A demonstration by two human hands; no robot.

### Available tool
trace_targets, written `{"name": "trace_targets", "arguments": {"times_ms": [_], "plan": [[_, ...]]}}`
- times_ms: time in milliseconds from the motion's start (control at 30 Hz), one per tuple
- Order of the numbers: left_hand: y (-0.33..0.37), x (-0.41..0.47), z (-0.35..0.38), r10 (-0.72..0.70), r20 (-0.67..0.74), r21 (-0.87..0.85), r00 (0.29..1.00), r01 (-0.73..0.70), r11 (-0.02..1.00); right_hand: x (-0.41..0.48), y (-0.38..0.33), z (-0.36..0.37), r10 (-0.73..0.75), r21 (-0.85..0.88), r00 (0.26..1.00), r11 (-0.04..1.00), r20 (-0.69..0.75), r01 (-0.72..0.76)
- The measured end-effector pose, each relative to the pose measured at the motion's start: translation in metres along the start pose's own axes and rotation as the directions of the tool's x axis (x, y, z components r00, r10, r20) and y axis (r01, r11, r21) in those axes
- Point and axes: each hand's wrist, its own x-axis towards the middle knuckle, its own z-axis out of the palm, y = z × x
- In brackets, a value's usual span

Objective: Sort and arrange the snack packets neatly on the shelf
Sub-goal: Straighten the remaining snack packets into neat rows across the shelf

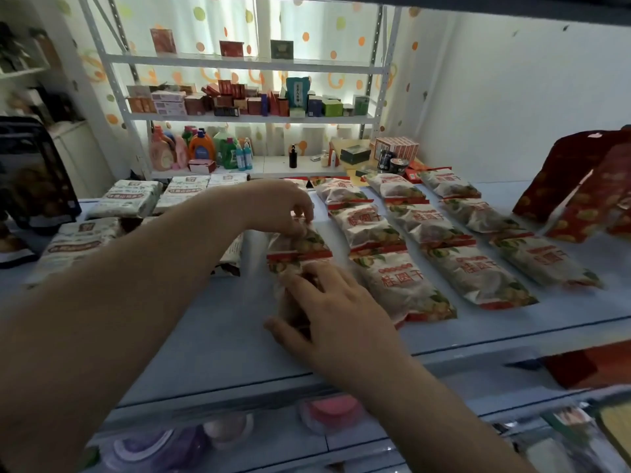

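Note:
Several white snack packets with red lettering and fruit print (403, 281) lie in three neat columns on the pale blue shelf (211, 336). A fourth column is at the left of them. My left hand (286, 206) pinches the far end of a packet (300, 247) in that column. My right hand (327, 312) lies fingers spread over the nearer packet (283, 288), pressing it flat on the shelf; most of this packet is hidden under the hand. White and green packets (133, 196) are stacked at the left. Dark red packets (580, 186) lean at the right.
A black basket (30, 172) stands at the far left edge. Behind the shelf is a white rack with boxes (239, 100) and detergent bottles (201, 148). A lower shelf holds round pink and purple items (331, 411). The shelf's front strip is bare.

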Motion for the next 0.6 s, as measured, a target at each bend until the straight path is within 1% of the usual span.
{"name": "trace_targets", "arguments": {"times_ms": [167, 333, 467, 600], "plan": [[0.009, -0.013, 0.001, -0.053, -0.040, -0.025, 0.998, 0.052, 0.998, -0.007, 0.001, 0.001, -0.024, 0.007, 1.000, 1.000, -0.006, 0.024], [0.017, -0.019, 0.000, -0.103, -0.030, 0.018, 0.994, 0.104, 0.994, -0.010, 0.001, 0.000, -0.043, -0.019, 0.998, 0.999, -0.043, 0.042], [0.020, -0.019, 0.002, -0.125, -0.065, 0.026, 0.990, 0.127, 0.992, -0.009, 0.002, -0.001, -0.039, 0.016, 0.999, 0.999, -0.023, 0.040], [0.022, -0.023, 0.005, -0.156, -0.066, 0.019, 0.986, 0.157, 0.987, -0.010, 0.003, 0.001, -0.062, 0.020, 0.998, 0.998, 0.005, 0.062]]}}
